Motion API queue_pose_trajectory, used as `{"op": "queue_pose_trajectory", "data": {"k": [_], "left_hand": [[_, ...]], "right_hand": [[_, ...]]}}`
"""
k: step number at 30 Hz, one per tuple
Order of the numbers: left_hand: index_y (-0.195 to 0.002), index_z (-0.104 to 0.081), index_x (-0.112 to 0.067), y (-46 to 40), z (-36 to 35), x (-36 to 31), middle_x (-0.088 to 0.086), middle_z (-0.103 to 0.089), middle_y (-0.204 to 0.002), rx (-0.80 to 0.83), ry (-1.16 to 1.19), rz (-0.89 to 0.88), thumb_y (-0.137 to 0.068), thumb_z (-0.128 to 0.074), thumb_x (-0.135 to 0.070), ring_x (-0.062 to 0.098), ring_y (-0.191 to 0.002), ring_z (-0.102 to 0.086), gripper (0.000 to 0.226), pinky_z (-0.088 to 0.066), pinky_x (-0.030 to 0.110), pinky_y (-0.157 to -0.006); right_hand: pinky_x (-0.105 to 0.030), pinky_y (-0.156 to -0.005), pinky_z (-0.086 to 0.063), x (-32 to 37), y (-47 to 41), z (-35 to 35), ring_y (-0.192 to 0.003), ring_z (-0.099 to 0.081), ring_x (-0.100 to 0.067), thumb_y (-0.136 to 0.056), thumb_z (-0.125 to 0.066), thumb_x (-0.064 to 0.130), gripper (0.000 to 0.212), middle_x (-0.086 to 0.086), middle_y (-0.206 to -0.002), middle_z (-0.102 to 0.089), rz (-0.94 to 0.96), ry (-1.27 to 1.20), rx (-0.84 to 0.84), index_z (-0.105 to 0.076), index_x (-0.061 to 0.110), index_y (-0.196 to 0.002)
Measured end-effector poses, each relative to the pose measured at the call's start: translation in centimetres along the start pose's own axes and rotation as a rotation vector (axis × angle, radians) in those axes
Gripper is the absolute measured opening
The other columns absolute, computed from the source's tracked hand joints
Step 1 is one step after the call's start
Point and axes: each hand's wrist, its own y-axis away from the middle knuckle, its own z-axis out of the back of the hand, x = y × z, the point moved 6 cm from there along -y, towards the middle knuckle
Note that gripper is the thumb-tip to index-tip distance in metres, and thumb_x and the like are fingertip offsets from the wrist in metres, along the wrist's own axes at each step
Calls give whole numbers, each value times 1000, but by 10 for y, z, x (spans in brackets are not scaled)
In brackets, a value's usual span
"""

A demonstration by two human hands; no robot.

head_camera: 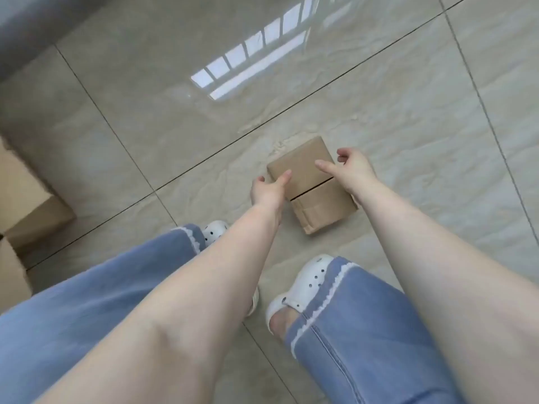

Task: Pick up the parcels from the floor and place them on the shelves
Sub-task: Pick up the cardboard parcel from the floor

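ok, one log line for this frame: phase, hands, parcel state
phase: reach | left hand: open, at parcel's left edge | right hand: open, over right edge | parcel: on floor, not lifted

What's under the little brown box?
The brown box sits on the shiny tiled floor. Anything directly beneath it is hidden by the box itself.

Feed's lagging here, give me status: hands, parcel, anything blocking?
Left hand open at the parcel's left edge, right hand open over its right side. Parcel on the floor, not yet gripped. Nothing blocking; more boxes far left.
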Motion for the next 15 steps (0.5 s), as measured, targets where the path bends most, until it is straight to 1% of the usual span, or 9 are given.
{"op": "queue_pose_trajectory", "data": {"k": [2, 4, 5, 6, 8, 9, 12, 14, 15], "left_hand": [[-150, -41, -7, -18, -7, 2, 9, -52, -150, 16, 14, -30, -87, -76, -26, 24, -136, -52, 75, -40, 29, -104], [-140, -51, -3, -34, -12, 8, 12, -64, -138, 34, 39, -53, -86, -76, -20, 25, -123, -63, 61, -45, 24, -92], [-137, -51, -1, -38, -13, 10, 13, -65, -134, 27, 41, -59, -86, -76, -17, 26, -120, -64, 59, -47, 26, -92], [-137, -48, -1, -40, -14, 11, 14, -65, -133, 18, 45, -60, -86, -76, -16, 27, -120, -64, 60, -49, 29, -96], [-138, -41, 0, -38, -16, 10, 18, -61, -137, 26, 63, -71, -88, -74, -12, 29, -122, -63, 61, -49, 33, -102], [-138, -39, 0, -35, -15, 7, 19, -60, -138, 39, 59, -86, -89, -73, -11, 29, -121, -62, 60, -49, 31, -99], [-139, -37, 0, -12, -5, -13, 20, -58, -136, 42, 61, -176, -92, -69, -10, 22, -109, -59, 58, -46, 25, -91], [-139, -36, -3, 14, 6, -31, 18, -56, -134, 61, 79, -234, -91, -71, -13, 20, -110, -58, 61, -46, 25, -91], [-138, -36, -7, 31, 11, -41, 17, -54, -138, 71, 84, -255, -87, -75, -20, 21, -114, -59, 66, -46, 27, -95]], "right_hand": [[-43, -111, -39, -2, -13, -9, -132, -52, -27, -73, -78, 49, 88, -11, -144, -53, -10, 57, 6, -44, 9, -144], [-46, -107, -43, -8, -22, -19, -125, -58, -28, -69, -79, 51, 83, -9, -136, -61, -24, 89, 25, -52, 11, -137], [-46, -104, -46, -11, -27, -23, -119, -62, -28, -68, -79, 50, 77, -9, -130, -65, -18, 102, 29, -57, 13, -132], [-46, -100, -49, -10, -27, -25, -114, -64, -28, -68, -78, 50, 70, -8, -125, -69, -13, 116, 27, -61, 14, -126], [-46, -97, -51, -5, -25, -25, -110, -66, -29, -67, -78, 49, 65, -9, -119, -71, 13, 101, 5, -64, 15, -121], [-46, -97, -51, -2, -23, -24, -109, -67, -29, -64, -77, 51, 66, -9, -118, -72, 25, 76, -11, -64, 16, -119], [-47, -97, -51, 18, -3, -12, -108, -67, -28, -53, -71, 59, 79, -7, -116, -72, 74, -26, -71, -64, 15, -118], [-46, -97, -51, 37, 18, 1, -108, -67, -25, -51, -71, 61, 84, -6, -117, -71, 107, -85, -82, -64, 14, -120], [-44, -97, -52, 46, 31, 9, -107, -68, -24, -51, -72, 61, 86, -6, -117, -71, 117, -121, -85, -64, 12, -121]]}}
